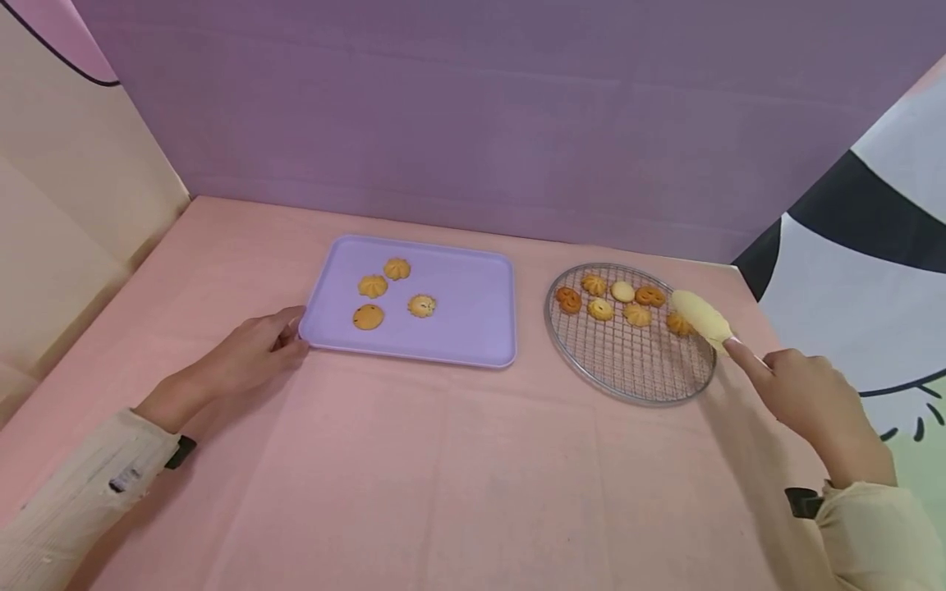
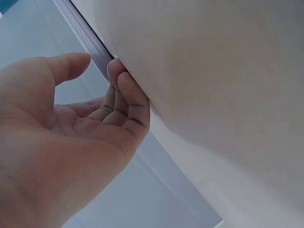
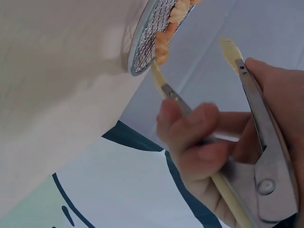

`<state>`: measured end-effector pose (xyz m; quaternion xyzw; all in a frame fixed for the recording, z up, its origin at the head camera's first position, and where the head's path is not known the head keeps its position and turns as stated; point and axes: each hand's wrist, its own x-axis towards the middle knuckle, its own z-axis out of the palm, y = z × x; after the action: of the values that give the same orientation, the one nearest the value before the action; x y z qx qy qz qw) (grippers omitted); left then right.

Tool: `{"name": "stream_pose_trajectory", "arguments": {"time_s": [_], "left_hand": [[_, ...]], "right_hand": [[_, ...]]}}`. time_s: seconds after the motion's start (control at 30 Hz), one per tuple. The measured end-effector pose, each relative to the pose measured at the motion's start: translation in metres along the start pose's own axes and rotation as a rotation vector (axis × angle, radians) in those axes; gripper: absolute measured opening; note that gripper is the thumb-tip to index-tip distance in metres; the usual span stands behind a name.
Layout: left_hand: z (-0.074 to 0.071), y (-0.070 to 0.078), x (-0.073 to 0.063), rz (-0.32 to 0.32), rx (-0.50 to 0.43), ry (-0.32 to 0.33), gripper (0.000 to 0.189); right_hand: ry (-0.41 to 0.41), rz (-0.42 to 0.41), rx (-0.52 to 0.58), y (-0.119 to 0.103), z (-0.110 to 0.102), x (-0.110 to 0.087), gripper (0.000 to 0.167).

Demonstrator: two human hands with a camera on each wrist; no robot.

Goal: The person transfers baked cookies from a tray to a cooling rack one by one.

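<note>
At the left sits a lilac tray (image 1: pixel 466 328) with several cookies on it, among them a round speckled cookie (image 1: pixel 368 317) and a jam-centred cookie (image 1: pixel 422 306). My left hand (image 1: pixel 254 353) holds the tray's near left corner, thumb and fingers at the rim (image 2: pixel 97 54). My right hand (image 1: pixel 813 398) grips food tongs (image 1: pixel 702 318) with cream-coloured tips, at the rack's right side. In the right wrist view the tong arms stand apart, nothing between them. One tip (image 3: pixel 158 76) is right at a fluted cookie (image 3: pixel 162 47) on the rack's edge.
A round wire cooling rack (image 1: pixel 613 361) carries several cookies toward its back, including a brown pretzel-shaped one (image 1: pixel 650 295) and a pale round one (image 1: pixel 623 291). Pink cloth (image 1: pixel 443 476) covers the table; a purple wall (image 1: pixel 480 123) rises behind it.
</note>
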<state>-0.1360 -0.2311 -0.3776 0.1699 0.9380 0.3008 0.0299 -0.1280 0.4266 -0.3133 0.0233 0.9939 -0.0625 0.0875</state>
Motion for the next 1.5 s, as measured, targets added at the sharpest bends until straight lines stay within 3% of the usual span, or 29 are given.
{"name": "stream_pose_trajectory", "arguments": {"time_s": [0.2,0.43,0.8,0.93,1.03,1.27,1.5], "left_hand": [[0.000,0.002,0.000,0.008,0.001,-0.002,0.042],[0.000,0.002,0.001,-0.007,0.009,-0.008,0.045],[0.001,0.001,0.000,-0.009,0.020,0.004,0.046],[0.001,0.001,0.000,-0.012,0.028,0.000,0.047],[0.001,0.000,0.001,-0.007,0.029,-0.002,0.044],[0.000,0.000,0.001,-0.017,0.016,-0.003,0.042],[0.001,-0.001,0.001,0.009,0.019,0.014,0.038]], "right_hand": [[0.204,0.000,-0.040,-0.007,0.007,-0.005,0.082],[0.306,0.012,-0.058,-0.017,0.012,-0.007,0.075],[0.532,-0.227,-0.059,-0.055,0.018,-0.011,0.054],[0.552,-0.279,-0.057,-0.070,0.019,-0.013,0.053],[0.516,-0.299,-0.053,-0.081,0.019,-0.016,0.057],[0.435,-0.320,-0.069,-0.110,0.021,-0.016,0.083],[0.461,-0.396,-0.097,-0.140,0.027,-0.010,0.096]]}}
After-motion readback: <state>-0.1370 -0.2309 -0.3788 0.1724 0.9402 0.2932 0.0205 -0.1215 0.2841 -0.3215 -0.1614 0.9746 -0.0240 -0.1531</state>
